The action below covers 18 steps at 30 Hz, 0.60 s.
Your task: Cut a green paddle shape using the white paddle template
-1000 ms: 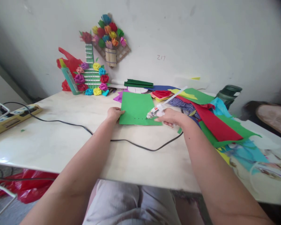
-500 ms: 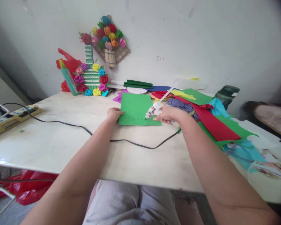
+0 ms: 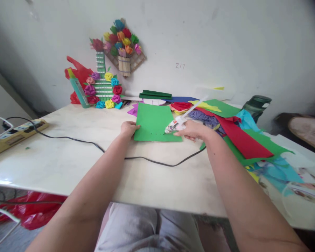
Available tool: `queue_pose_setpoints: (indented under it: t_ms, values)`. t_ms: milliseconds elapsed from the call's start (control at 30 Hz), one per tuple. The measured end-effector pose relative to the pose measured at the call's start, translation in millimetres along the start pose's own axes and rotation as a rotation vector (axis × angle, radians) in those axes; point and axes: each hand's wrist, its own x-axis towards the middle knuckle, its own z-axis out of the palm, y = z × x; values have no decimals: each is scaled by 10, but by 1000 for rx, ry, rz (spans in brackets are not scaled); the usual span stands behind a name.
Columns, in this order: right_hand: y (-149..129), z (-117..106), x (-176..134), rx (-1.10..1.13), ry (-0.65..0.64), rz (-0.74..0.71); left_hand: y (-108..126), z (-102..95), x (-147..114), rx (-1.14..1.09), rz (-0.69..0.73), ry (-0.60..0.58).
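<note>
Pinches left edge of green sheet (image 3: 153, 117) on table (image 3: 76, 157) with left hand (image 3: 128, 129), and still clamps glue gun (image 3: 172, 125) in right hand (image 3: 193, 130) over sheet's near right, leaving dot row (image 3: 155, 133) without clear growth.

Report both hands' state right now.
Left hand: on left edge of green paper sheet; can't tell if closed.
Right hand: closed, holding hot glue gun.
</note>
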Motion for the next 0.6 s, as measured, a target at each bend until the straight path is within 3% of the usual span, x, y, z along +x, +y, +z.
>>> queue_pose_setpoints:
  t_ms: [167,300,400,600]
  values:
    - [223,-87,-37,326,191,-151,13,19,-31,-234,-16,3]
    - [342,-11,82,442,472,-148,0,3,-33,-477,47,-86]
    - [410,50,187,550,614,-146,-22,-21,1,-567,103,-76]
    - [503,86,268,762,659,-175,-25,-49,27,-627,180,-59]
